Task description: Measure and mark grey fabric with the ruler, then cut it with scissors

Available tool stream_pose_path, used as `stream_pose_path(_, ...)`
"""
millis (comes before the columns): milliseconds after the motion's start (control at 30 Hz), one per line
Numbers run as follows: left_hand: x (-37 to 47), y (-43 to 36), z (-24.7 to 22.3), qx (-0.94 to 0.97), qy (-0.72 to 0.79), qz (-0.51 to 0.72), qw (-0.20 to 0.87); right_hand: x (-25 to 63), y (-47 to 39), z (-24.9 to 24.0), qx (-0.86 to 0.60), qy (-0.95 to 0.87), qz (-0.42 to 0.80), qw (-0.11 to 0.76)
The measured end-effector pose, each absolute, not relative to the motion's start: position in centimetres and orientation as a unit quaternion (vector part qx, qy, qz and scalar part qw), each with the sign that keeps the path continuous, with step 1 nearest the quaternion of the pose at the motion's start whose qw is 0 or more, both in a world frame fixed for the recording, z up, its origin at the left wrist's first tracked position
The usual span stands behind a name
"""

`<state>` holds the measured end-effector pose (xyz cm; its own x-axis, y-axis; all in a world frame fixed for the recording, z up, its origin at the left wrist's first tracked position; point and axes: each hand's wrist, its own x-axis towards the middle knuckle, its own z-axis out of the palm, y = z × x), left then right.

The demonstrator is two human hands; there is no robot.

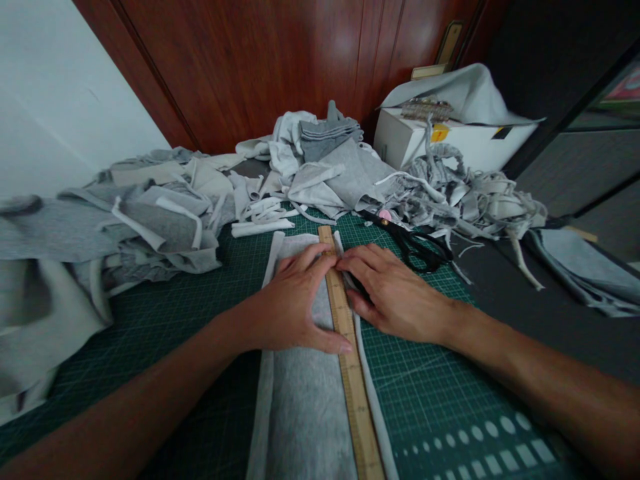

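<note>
Left hand (295,297) spread over the work, fingers fwd & thumb well apart from them, thumb tip on the ruler; R hand (393,290) bent, fingertips at the cloth's R edge, thumb tucked lower. Can't tell if R is actually pinching the edge or just pressing it.

Biggest first: green gridded cutting mat (425,387) under everything in reach. Beyond it, loose heap of grey & off-white fabric scraps (333,170), well apart from both hands. Then the long grey fabric panel w/ raised pale side edges (307,413), flat on mat, centred btwn the forearms, long axis running straight away from the body; far end near the scraps, near end cut off by bottom of view.

Flat yellowish wooden ruler (357,393) lies on the panel, R side, approx. parallel to its long axis, just inside the raised R edge (371,380). So ruler is to the R of L palm, just L of R fingertips. R hand is nearer that edge; L hand has the ruler.

Smallest: black-handled scissors (425,250), beyond R hand & a bit R, not touched; small pink round item (385,215) right beside them.
</note>
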<state>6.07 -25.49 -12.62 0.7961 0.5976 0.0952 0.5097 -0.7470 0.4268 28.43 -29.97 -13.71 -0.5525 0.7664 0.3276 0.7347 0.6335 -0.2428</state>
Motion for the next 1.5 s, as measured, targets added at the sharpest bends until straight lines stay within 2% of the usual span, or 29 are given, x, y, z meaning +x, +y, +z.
stream_pose_path(233,6.2,-25.6,-12.6,0.925,0.309,0.113,0.188,28.6,-30.0,-13.7,-0.452,-0.879,0.02,0.154)
stream_pose_path(367,6.1,-25.6,-12.5,0.923,0.307,0.119,0.199,28.7,-30.0,-13.9,-0.465,-0.87,-0.009,0.165)
stream_pose_path(633,5.5,-25.7,-12.4,0.925,0.3,0.121,0.199,28.7,-29.5,-14.2,-0.389,-0.902,-0.015,0.186)
stream_pose_path(967,5.4,-25.7,-12.5,0.925,0.303,0.118,0.196,27.7,-29.9,-13.0,-0.471,-0.867,-0.029,0.162)
stream_pose_path(1200,5.6,-25.7,-12.3,0.924,0.304,0.113,0.202,29.3,-28.4,-13.2,-0.423,-0.891,0.052,0.155)
stream_pose_path(1500,5.6,-25.7,-12.3,0.927,0.303,0.106,0.196,30.5,-27.6,-12.7,-0.467,-0.876,0.096,0.073)
